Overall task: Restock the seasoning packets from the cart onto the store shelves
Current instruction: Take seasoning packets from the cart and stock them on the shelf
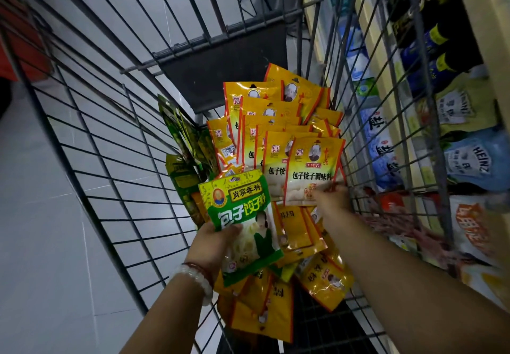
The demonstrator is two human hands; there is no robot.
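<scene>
I look down into a wire cart (116, 177) holding several yellow seasoning packets (265, 121) stacked upright and more lying flat at the near end. My left hand (215, 246) grips a green and yellow packet (242, 221) by its lower left edge, thumb on its front. My right hand (331, 199) pinches the bottom edge of the front yellow packet (314, 168) in the upright stack. A few dark green packets (182, 135) lean against the cart's left wall.
Store shelves (469, 36) run along the right of the cart, with dark bottles (436, 33) higher up, blue and white pouches (474, 160) and salt bags (383, 143) lower. A pale tiled floor (41, 229) lies to the left. The cart's folded black seat flap (220, 72) stands at the far end.
</scene>
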